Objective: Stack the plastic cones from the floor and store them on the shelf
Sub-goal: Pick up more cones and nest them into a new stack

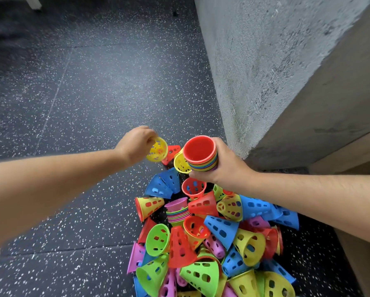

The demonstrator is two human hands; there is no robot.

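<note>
A heap of perforated plastic cones [212, 243] in red, yellow, blue, green and pink lies on the dark speckled floor beside a wall. My right hand [224, 166] grips a nested stack of cones [201, 155], its wide mouth up and a red one on top. My left hand [137, 142] pinches the rim of a single yellow cone [157, 150], held just left of that stack. A red cone [171, 153] and a yellow cone [180, 162] lie below, between my hands. A second short stack with a pink cone on top [177, 211] stands in the heap.
A rough grey concrete wall [265, 71] rises on the right, with a brown board edge [351, 146] beside it. The speckled rubber floor [72, 93] stretches to the left and far side. White furniture legs [35, 4] show at the top left.
</note>
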